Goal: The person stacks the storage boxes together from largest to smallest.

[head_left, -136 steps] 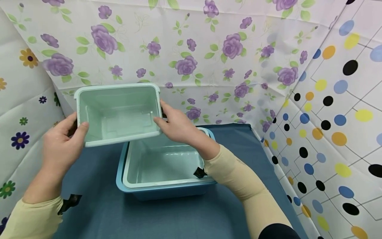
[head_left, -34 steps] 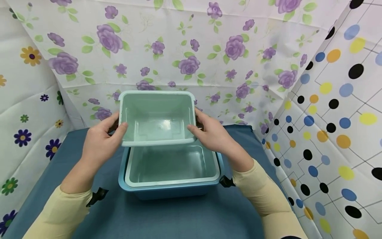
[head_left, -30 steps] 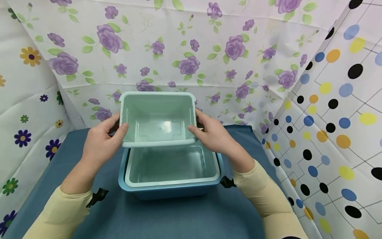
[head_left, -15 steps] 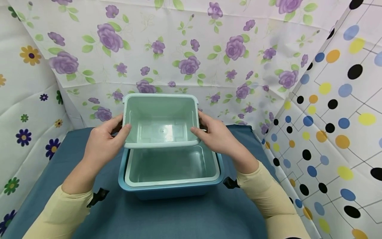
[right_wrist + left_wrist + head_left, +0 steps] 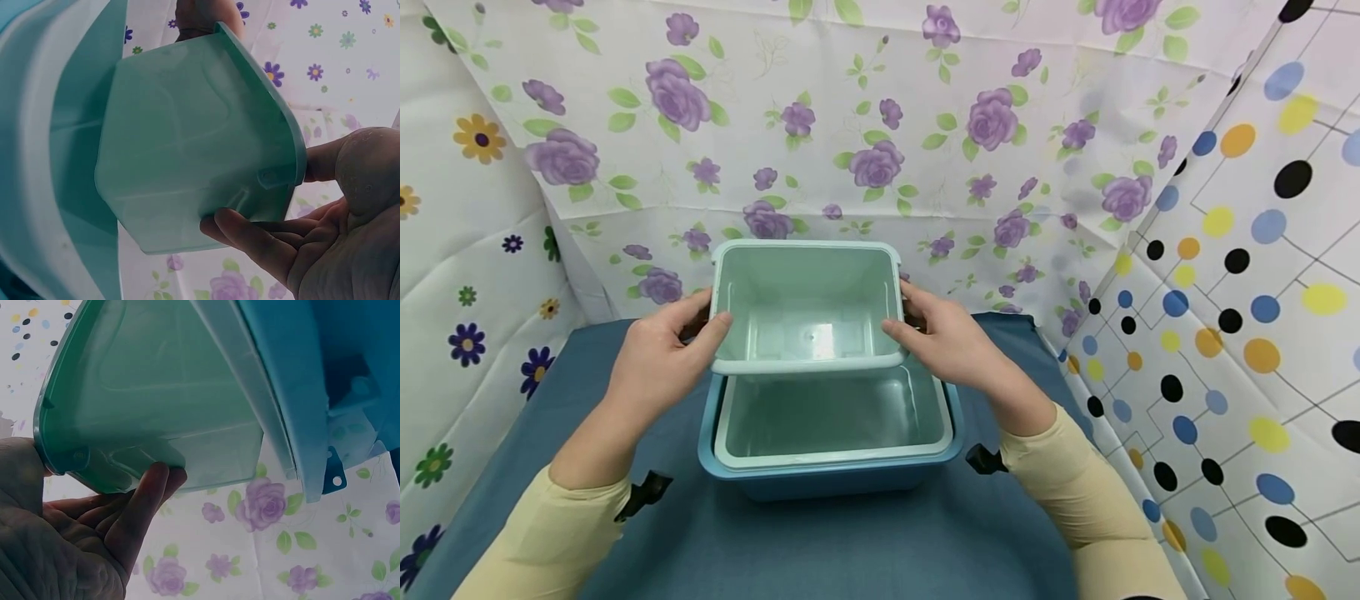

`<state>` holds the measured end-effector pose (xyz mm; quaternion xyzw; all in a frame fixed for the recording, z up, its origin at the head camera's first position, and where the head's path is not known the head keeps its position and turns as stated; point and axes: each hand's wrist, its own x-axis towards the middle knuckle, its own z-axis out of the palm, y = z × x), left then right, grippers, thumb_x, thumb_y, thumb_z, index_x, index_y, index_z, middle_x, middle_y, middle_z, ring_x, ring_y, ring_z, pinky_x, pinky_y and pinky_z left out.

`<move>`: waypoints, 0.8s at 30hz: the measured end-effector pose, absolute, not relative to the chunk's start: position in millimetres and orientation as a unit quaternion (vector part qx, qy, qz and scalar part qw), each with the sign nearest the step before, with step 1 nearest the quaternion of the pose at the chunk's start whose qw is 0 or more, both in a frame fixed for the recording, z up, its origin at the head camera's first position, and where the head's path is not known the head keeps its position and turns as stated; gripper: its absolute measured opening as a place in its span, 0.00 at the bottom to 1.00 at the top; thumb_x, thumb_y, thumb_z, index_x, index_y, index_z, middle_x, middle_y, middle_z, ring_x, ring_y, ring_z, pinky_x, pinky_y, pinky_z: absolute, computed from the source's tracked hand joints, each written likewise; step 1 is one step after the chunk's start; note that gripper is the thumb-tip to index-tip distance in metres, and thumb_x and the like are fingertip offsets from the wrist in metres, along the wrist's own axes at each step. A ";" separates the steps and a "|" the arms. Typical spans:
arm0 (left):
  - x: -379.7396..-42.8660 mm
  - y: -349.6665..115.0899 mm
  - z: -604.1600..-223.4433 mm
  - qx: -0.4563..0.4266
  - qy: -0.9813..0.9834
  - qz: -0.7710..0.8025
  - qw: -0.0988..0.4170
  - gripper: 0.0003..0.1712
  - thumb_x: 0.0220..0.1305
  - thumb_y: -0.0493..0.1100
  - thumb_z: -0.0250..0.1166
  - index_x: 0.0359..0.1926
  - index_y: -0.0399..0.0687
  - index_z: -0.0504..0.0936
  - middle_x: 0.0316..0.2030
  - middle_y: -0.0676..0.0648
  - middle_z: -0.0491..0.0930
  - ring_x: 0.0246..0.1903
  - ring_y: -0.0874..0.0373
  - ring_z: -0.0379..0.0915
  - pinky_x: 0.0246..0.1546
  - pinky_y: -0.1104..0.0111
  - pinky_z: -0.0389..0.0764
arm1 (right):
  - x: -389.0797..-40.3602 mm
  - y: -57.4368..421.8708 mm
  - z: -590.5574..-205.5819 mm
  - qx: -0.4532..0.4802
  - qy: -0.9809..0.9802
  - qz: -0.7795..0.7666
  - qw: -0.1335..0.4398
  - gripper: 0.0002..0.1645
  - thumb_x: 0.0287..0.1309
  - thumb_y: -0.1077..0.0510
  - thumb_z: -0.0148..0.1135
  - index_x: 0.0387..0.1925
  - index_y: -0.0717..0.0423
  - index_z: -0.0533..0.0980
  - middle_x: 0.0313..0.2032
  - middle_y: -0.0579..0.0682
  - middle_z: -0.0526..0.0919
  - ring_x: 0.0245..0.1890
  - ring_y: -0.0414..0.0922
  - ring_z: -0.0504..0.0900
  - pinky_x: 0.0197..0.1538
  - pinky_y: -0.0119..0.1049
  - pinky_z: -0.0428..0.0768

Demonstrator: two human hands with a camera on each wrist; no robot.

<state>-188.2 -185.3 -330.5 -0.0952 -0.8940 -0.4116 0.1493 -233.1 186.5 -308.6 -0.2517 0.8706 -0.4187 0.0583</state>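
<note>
A small pale green plastic bin (image 5: 808, 292) is held up between both hands, its open top tilted toward the head camera. My left hand (image 5: 658, 358) grips its left end, thumb over the rim and fingers behind. On the opposite end my right hand (image 5: 951, 342) does likewise; in the right wrist view its fingers (image 5: 250, 240) press the outer wall. Below and partly overlapped by it stands a larger pale green bin (image 5: 835, 417), nested inside a blue bin (image 5: 831, 483). The left wrist view shows the small bin's underside (image 5: 162, 394) beside the nested pair's rims.
A dark blue cloth (image 5: 820, 550) covers the table. Behind hangs a white curtain with purple flowers (image 5: 880, 167); a dotted sheet (image 5: 1247, 333) closes the right side and a flowered sheet (image 5: 467, 275) the left. Black straps (image 5: 643, 492) stick out at the sleeves.
From the left, both hands have carried the small bin rightward over the nested bins, levelling it. In the last second it has shifted slightly right and down. The nested bins have stayed put.
</note>
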 end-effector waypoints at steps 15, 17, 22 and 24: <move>-184.7 -186.4 -322.3 -0.094 -0.903 -0.405 0.105 0.33 0.87 0.57 0.61 0.80 0.44 0.76 0.60 0.37 0.88 0.52 0.43 0.88 0.41 0.74 0.79 | -231.7 189.5 -309.0 -0.233 0.882 -0.404 0.071 0.43 0.86 0.45 0.60 0.90 0.52 0.55 0.69 0.54 0.85 0.30 0.49 0.84 0.38 0.48 0.80; -184.2 -186.4 -321.4 -0.095 -0.904 -0.403 0.103 0.33 0.87 0.58 0.61 0.80 0.45 0.76 0.60 0.38 0.88 0.52 0.44 0.88 0.40 0.74 0.80 | -231.3 189.1 -308.9 -0.226 0.884 -0.403 0.075 0.43 0.86 0.44 0.60 0.90 0.51 0.55 0.68 0.52 0.86 0.23 0.50 0.78 0.37 0.47 0.79; -183.6 -188.5 -320.3 -0.094 -0.906 -0.404 0.089 0.36 0.86 0.61 0.60 0.82 0.46 0.75 0.61 0.38 0.88 0.53 0.44 0.88 0.41 0.75 0.79 | -230.4 188.1 -308.4 -0.218 0.886 -0.401 0.083 0.44 0.86 0.44 0.59 0.90 0.49 0.55 0.67 0.51 0.86 0.23 0.49 0.78 0.38 0.47 0.80; -183.5 -189.6 -319.7 -0.092 -0.906 -0.404 0.081 0.37 0.86 0.62 0.60 0.82 0.47 0.74 0.62 0.38 0.87 0.55 0.43 0.87 0.41 0.76 0.79 | -230.3 188.0 -308.7 -0.219 0.886 -0.400 0.086 0.44 0.86 0.44 0.59 0.90 0.50 0.54 0.68 0.52 0.86 0.24 0.48 0.79 0.38 0.47 0.80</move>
